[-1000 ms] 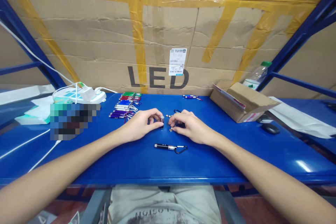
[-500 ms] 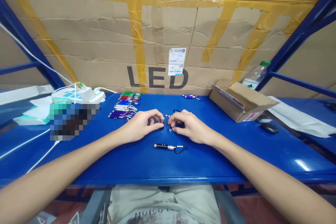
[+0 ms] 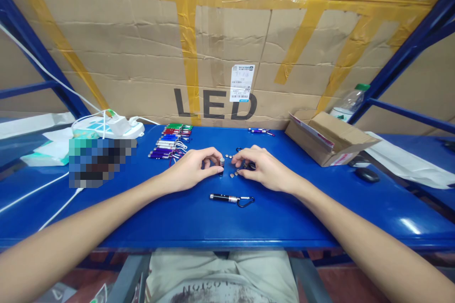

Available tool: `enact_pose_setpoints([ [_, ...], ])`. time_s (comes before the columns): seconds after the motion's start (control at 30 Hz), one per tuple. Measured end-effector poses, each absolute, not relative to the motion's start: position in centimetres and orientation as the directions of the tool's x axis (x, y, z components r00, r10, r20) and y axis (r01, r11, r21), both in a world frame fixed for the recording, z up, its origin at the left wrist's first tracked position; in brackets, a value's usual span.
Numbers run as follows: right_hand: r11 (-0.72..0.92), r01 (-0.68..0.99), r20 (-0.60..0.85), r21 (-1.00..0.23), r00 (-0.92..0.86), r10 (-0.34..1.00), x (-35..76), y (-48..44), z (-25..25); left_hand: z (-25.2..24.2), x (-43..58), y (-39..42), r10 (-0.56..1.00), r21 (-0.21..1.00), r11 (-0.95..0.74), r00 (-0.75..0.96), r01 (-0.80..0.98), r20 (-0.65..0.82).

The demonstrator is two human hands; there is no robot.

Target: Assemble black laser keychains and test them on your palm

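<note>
Clock from between hands: power strip (image 3: pixel 136 129) and coloured penlights (image 3: pixel 170 144) at 10, black penlight (image 3: pixel 223 197) at 6, mouse (image 3: pixel 367 174) at 3. Left hand (image 3: pixel 195 168): fingers pinched on small upright cylinder (image 3: pixel 222 161), central worktop (image 3: pixel 170 220). Right hand (image 3: pixel 265 168): curled, fingers parted beside loose discs (image 3: pixel 232 175); contact unclear.

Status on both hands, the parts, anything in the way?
Left hand pinching small cylinder. Right hand at loose metal discs, grip unclear. Black penlight nearer the body, out of the way.
</note>
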State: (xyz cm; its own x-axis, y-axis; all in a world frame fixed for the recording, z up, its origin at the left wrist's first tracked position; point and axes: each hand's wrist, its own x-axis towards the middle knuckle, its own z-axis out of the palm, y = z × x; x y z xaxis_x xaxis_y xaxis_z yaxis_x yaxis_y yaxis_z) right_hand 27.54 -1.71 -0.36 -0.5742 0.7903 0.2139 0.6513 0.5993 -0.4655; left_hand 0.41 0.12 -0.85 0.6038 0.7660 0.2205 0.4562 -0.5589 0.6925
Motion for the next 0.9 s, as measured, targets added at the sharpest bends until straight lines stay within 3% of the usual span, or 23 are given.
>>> enact_pose_setpoints([
  [0.53, 0.557, 0.704, 0.156, -0.441, -0.551, 0.820, 27.37, -1.70, -0.53, -0.98, 0.41, 0.17, 0.766, 0.693, -0.562, 0.601, 0.452, 0.229],
  [0.9, 0.628, 0.644, 0.175, -0.436, -0.625, 0.761, 27.71, -1.79, 0.07, -0.86, 0.45, 0.12, 0.768, 0.704, -0.553, 0.600, 0.445, 0.223],
])
